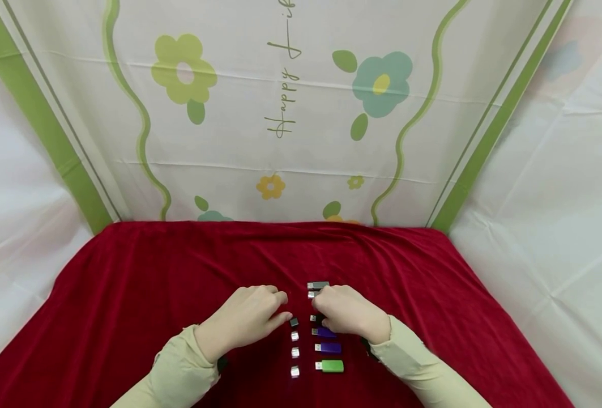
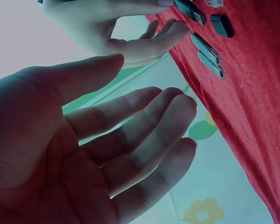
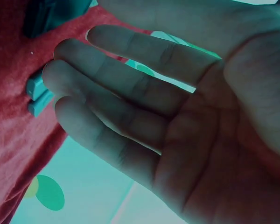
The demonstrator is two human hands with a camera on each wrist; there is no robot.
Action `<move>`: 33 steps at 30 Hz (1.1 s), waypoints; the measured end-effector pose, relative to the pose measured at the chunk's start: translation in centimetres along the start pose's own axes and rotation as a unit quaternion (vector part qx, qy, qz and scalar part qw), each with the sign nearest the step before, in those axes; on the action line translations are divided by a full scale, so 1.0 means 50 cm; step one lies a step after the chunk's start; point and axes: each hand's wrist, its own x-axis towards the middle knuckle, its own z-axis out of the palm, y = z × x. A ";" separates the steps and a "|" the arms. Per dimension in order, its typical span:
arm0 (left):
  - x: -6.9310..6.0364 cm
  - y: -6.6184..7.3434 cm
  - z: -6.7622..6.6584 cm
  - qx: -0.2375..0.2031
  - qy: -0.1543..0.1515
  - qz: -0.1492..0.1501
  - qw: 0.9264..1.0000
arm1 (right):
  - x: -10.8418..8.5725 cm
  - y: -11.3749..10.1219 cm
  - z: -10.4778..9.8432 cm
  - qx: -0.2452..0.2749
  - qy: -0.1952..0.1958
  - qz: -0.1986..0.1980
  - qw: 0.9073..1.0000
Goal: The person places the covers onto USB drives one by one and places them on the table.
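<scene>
A column of USB flash drives lies on the red cloth: two grey ones, the upper grey drive (image 1: 318, 285) the clearer, then a black drive (image 2: 189, 11), a purple-blue drive (image 1: 325, 332), a purple drive (image 1: 328, 348) and a green drive (image 1: 331, 366). Left of them, a black cap (image 1: 294, 322) heads a column of clear caps, one clear cap (image 1: 295, 352) among them. My left hand (image 1: 252, 314) hovers beside the black cap, its fingers loose and holding nothing. Over the black drive is my right hand (image 1: 351, 311), thumb near it, fingers extended; the hand partly hides that drive.
The red cloth (image 1: 178, 272) covers the table. Behind it stands a white curtain (image 1: 280, 153) with flower prints, and white fabric walls (image 1: 560, 226) with green edging rise on both sides.
</scene>
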 end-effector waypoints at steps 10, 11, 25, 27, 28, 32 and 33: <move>0.001 0.004 -0.005 -0.007 -0.011 -0.004 1.000 | 0.003 -0.003 0.025 -0.034 0.007 -0.007 0.999; 0.001 0.004 -0.005 -0.008 -0.012 -0.004 1.000 | 0.004 -0.003 0.028 -0.037 0.009 -0.007 0.999; 0.000 0.006 -0.004 -0.006 -0.018 -0.003 1.000 | 0.005 0.000 0.033 -0.031 0.008 -0.012 0.999; 0.000 0.007 -0.004 -0.006 -0.019 -0.003 1.000 | 0.006 0.002 0.035 -0.032 0.007 -0.015 0.999; 0.000 0.007 -0.004 -0.005 -0.019 -0.004 1.000 | 0.006 0.003 0.037 -0.032 0.007 -0.017 0.999; 0.000 0.008 -0.005 -0.006 -0.021 -0.005 1.000 | 0.007 0.005 0.041 -0.034 0.012 -0.026 0.999; 0.001 0.008 -0.005 -0.007 -0.022 -0.006 1.000 | 0.007 0.006 0.041 -0.033 0.013 -0.028 0.999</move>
